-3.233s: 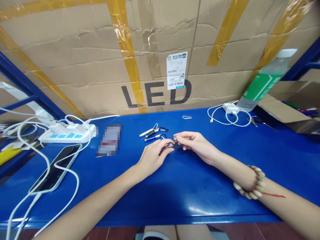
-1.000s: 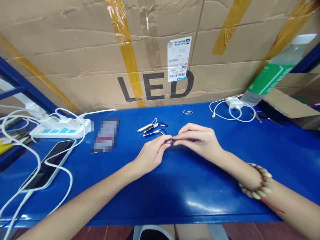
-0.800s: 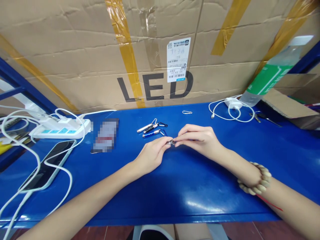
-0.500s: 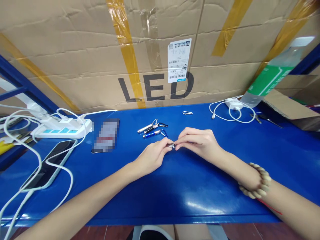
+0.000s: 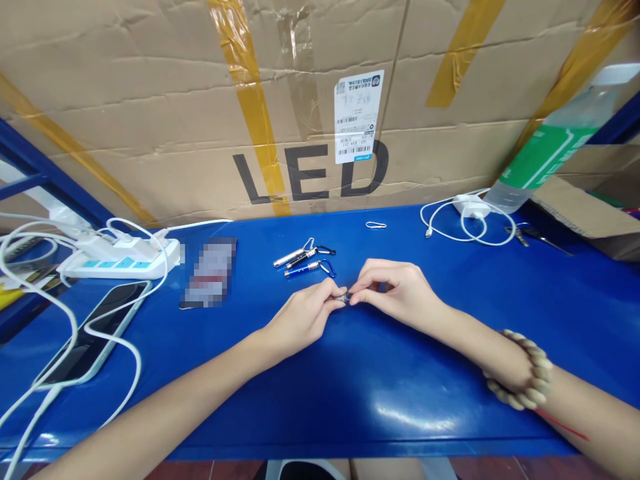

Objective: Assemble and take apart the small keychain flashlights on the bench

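Note:
Both my hands meet over the middle of the blue table (image 5: 350, 387). My left hand (image 5: 305, 319) pinches one end of a small dark keychain flashlight (image 5: 343, 297) between thumb and fingers. From the other side my right hand (image 5: 400, 293) pinches the same small piece, fingers curled around it. Most of the flashlight is hidden by my fingers. Just behind my hands lie three more keychain flashlights (image 5: 303, 259), silver, black and blue, with clips. A loose metal clip (image 5: 375, 225) lies farther back.
A large cardboard box marked LED (image 5: 310, 107) stands along the back. At left are a power strip (image 5: 120, 259), a phone (image 5: 90, 340) on a white cable and a blurred card (image 5: 209, 272). At right lie a charger with cable (image 5: 467, 217), a bottle (image 5: 545, 153) and keys (image 5: 523, 235).
My hands have stayed pinched together on the small flashlight, shifting slightly toward me and to the right; my right fingers have curled in more. The view has wobbled a little.

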Tool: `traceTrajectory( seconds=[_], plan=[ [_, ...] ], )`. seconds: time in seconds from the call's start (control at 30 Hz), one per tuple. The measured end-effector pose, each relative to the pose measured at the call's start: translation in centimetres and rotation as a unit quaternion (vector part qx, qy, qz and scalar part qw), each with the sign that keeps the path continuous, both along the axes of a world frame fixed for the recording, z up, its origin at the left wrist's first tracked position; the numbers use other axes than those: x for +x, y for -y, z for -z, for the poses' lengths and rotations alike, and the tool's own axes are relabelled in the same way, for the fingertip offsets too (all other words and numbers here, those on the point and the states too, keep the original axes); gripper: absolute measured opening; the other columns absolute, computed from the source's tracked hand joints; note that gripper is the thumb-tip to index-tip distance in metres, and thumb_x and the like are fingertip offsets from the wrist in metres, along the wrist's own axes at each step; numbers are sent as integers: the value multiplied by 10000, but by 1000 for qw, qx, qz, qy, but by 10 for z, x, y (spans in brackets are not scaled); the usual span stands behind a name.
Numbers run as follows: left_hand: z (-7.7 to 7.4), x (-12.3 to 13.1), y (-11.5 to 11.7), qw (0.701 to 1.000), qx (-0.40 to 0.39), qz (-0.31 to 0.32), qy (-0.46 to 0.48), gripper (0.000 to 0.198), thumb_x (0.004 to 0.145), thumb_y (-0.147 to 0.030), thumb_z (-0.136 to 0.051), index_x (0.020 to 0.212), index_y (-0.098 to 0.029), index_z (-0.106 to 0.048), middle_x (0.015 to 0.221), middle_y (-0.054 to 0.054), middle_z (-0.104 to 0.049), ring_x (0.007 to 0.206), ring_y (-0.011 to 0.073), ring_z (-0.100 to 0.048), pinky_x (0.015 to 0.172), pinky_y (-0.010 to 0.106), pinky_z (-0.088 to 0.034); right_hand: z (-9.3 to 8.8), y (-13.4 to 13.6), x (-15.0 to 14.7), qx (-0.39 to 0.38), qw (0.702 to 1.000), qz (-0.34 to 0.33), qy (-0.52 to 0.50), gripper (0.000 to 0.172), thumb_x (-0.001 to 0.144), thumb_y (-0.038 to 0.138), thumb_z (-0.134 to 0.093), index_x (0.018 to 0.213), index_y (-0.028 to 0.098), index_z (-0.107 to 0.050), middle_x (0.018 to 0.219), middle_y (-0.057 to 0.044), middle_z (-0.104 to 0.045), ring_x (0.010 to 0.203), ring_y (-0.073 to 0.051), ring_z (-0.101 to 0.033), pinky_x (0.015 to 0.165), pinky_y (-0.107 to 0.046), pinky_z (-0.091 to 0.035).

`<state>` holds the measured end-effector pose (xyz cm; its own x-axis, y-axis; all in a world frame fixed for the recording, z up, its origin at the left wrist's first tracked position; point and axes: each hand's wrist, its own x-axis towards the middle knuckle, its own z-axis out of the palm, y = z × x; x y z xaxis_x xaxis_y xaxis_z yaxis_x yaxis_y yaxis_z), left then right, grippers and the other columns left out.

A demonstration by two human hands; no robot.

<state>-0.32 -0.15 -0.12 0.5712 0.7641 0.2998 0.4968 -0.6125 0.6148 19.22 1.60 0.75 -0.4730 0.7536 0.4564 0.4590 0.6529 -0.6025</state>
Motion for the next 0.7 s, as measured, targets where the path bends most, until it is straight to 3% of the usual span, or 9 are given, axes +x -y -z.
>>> traceTrajectory(
  seconds=[0.23, 0.5, 0.6, 0.7],
  plan=[
    [5, -1, -2, 998, 63, -16, -6, 139, 892, -204, -405, 794, -181, -501, 792, 30, -627, 820, 158, -622, 695, 249, -478, 1, 1, -6, -165, 985, 23, -53, 235, 687, 391, -672, 645, 160, -666, 677, -19, -613, 495, -84, -523, 475, -217, -390],
    [7, 0, -2, 995, 81, -34, 40, 110, 872, -203, -467, 785, -167, -524, 760, 15, -626, 700, 117, -603, 645, 214, -478, -8, 6, -15, -357, 925, 43, -125, 314, 620, 425, -689, 562, 147, -554, 427, 24, -519, 363, -68, -443, 373, -190, -317],
    [6, 1, -2, 996, 61, -40, 47, 92, 867, -197, -478, 925, -179, -547, 842, 20, -650, 751, 118, -624, 684, 214, -500, -12, 7, -16, -386, 913, 59, -123, 311, 595, 417, -706, 554, 148, -556, 370, 45, -483, 308, -42, -368, 322, -173, -251],
    [4, 1, -2, 997, 52, -34, 51, 275, 868, -179, -469, 1143, -192, -489, 1014, 46, -646, 853, 121, -632, 760, 229, -512, -14, 7, -16, -409, 903, 75, -108, 296, 621, 418, -689, 582, 149, -572, 364, 51, -478, 285, -29, -314, 294, -164, -208]
  ],
)
